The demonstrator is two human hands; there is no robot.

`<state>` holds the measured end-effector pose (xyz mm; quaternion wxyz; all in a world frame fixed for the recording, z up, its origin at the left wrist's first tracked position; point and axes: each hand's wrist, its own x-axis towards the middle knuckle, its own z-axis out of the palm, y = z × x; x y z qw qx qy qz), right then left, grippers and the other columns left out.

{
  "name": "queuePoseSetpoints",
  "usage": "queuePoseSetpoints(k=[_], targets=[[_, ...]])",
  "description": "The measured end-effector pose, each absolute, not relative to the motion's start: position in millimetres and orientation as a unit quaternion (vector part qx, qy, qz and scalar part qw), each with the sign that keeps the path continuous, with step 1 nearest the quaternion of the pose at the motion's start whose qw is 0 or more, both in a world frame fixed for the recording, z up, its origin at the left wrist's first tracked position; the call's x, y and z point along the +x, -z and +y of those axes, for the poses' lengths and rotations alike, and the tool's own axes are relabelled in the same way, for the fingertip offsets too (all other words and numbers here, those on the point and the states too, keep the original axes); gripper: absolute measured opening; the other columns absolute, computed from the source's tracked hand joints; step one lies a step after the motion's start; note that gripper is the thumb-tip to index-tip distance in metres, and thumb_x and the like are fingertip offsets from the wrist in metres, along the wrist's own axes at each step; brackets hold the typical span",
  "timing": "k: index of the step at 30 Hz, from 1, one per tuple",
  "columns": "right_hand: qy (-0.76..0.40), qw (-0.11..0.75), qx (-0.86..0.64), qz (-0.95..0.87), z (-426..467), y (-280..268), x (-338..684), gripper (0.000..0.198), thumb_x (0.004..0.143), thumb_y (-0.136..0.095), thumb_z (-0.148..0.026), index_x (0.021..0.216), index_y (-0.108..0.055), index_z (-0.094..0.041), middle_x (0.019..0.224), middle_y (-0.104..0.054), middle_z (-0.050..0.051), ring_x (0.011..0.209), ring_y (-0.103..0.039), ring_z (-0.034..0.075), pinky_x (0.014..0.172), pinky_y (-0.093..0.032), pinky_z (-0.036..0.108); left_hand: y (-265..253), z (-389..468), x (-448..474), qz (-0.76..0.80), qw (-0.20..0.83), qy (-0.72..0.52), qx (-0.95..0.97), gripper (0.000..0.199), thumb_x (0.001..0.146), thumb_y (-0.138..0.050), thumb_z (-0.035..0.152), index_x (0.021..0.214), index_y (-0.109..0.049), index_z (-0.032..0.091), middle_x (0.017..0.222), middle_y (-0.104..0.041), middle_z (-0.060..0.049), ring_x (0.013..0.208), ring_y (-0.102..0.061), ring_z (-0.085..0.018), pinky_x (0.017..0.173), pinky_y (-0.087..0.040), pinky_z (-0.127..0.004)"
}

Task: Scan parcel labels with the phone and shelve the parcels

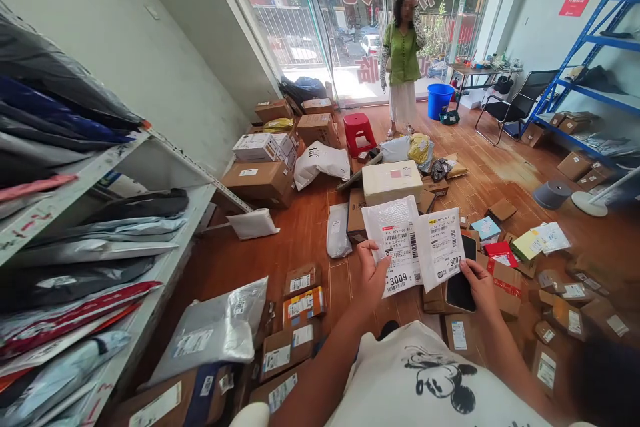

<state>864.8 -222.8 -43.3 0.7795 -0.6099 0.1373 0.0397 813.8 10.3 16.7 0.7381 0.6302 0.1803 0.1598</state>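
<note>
My left hand [373,264] is closed on the lower left edge of a white bubble mailer [393,227], its shipping label facing me and marked 3009. My right hand [479,284] grips a smaller white parcel [441,237] marked 3007, with a dark smartphone [461,290] held behind and below it. Both parcels are raised in front of my chest, tilted slightly, their inner edges meeting or overlapping. Beyond them a cream foam box [392,181] sits on a cardboard box. The fingers behind the parcels are hidden.
Shelves [165,250] of bagged parcels stand at left. Cardboard boxes [260,180] and a large grey bag [215,327] lie on the floor, with several small boxes [565,313] at right. A person [403,57] stands near the glass front, beside a blue bucket [440,101] and red stool [358,135].
</note>
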Motion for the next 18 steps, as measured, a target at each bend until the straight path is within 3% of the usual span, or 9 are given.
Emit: queuePoseSetpoints(k=[10,14,18], targets=[[-0.074,0.785,-0.598,0.144,-218,33,866,0.057,0.044,-0.092,-0.068,0.079,-0.082,-0.024,0.089,-0.081,0.006,0.088,-0.072,0.029,0.089,-0.057,0.046,-32,10,817,0.173,0.753,-0.156,0.615,0.055,0.072,-0.073,0.043,0.099,-0.026,0.030,0.113,-0.060,-0.003,0.100,-0.065,-0.021,0.083,-0.058,-0.038],[-0.078,0.789,-0.589,0.158,-217,27,867,0.056,0.041,-0.093,-0.066,0.077,-0.081,-0.025,0.085,-0.080,0.005,0.086,-0.071,0.028,0.083,-0.058,0.042,-38,9,817,0.179,0.746,-0.147,0.624,0.059,0.071,-0.075,0.046,0.098,-0.024,0.030,0.109,-0.062,-0.002,0.088,-0.067,-0.020,0.067,-0.057,-0.032],[-0.040,0.762,-0.634,0.127,-215,27,864,0.056,0.050,-0.088,-0.070,0.080,-0.082,-0.023,0.089,-0.081,0.008,0.086,-0.070,0.029,0.084,-0.057,0.044,-34,7,819,0.189,0.726,-0.187,0.635,0.059,0.071,-0.077,0.048,0.098,-0.027,0.029,0.106,-0.063,-0.003,0.091,-0.069,-0.022,0.072,-0.059,-0.035]])
